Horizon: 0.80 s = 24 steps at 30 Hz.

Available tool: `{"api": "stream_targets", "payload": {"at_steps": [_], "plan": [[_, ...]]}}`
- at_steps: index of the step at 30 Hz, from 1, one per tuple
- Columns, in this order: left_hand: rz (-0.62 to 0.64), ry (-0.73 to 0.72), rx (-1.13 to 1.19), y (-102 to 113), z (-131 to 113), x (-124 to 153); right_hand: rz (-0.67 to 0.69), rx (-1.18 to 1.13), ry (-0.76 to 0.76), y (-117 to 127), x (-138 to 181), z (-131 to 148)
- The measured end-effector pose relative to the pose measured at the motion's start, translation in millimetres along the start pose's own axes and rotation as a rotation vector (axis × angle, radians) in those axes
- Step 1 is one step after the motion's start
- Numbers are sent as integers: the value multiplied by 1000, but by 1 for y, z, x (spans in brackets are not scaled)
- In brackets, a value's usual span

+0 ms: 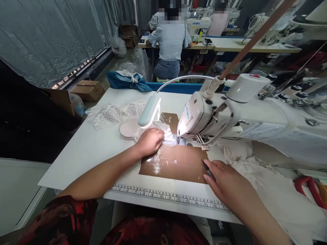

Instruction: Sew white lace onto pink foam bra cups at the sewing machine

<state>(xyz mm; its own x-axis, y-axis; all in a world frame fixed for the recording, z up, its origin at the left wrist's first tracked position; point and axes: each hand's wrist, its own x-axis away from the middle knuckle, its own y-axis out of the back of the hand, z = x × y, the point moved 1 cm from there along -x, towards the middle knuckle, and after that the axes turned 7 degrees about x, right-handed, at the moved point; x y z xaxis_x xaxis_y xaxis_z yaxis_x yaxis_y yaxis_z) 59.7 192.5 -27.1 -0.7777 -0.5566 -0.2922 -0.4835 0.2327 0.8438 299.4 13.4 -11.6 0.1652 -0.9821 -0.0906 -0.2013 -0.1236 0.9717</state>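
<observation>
At the sewing machine [196, 110], head view: white lace piece [166, 129] sits just left of the presser foot [178, 139], at and just beyond the left hand's [150, 141] fingertips. Long axis looks roughly left-right, from beside the round pale pad [129, 129] to the foot. Left hand is much nearer; right hand [222, 177] is apart, over the right edge of the brown sheet [176, 165]. Left fingers bunched narrow on the lace; pinching or only pressing, can't tell. Right is closed round a slim dark tool [209, 170], tip angled up-left. Needle tip lost in lamp [149, 112] glare; lace partly under left hand; tool type unclear, grip covers part; right forearm cut off at bottom edge.
</observation>
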Motion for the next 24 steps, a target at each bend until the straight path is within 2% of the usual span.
{"api": "stream_targets", "payload": {"at_steps": [2,5,7,8,10,12,13,15,17,20,24], "plan": [[127,-56,113,8,-12,6,-31,31,42,-9,8,4],[420,-205,370,19,-41,21,-78,50,61,-18,12,10],[524,-239,507,25,-56,31,-117,43,39,-20,11,12],[510,-219,554,28,-60,35,-140,30,24,-20,10,12],[365,-120,598,33,-60,38,-176,-14,-9,-19,8,11],[204,37,567,36,-51,36,-194,-64,-33,-17,6,9],[169,130,541,36,-45,34,-197,-85,-49,-16,6,9],[197,304,525,34,-34,29,-186,-126,-84,-12,6,9],[260,411,563,30,-27,24,-155,-198,-111,-8,5,10],[283,445,700,23,-26,20,-89,-392,-104,0,1,13],[376,523,1019,15,-32,21,-1,-630,-78,7,-10,19]]}}
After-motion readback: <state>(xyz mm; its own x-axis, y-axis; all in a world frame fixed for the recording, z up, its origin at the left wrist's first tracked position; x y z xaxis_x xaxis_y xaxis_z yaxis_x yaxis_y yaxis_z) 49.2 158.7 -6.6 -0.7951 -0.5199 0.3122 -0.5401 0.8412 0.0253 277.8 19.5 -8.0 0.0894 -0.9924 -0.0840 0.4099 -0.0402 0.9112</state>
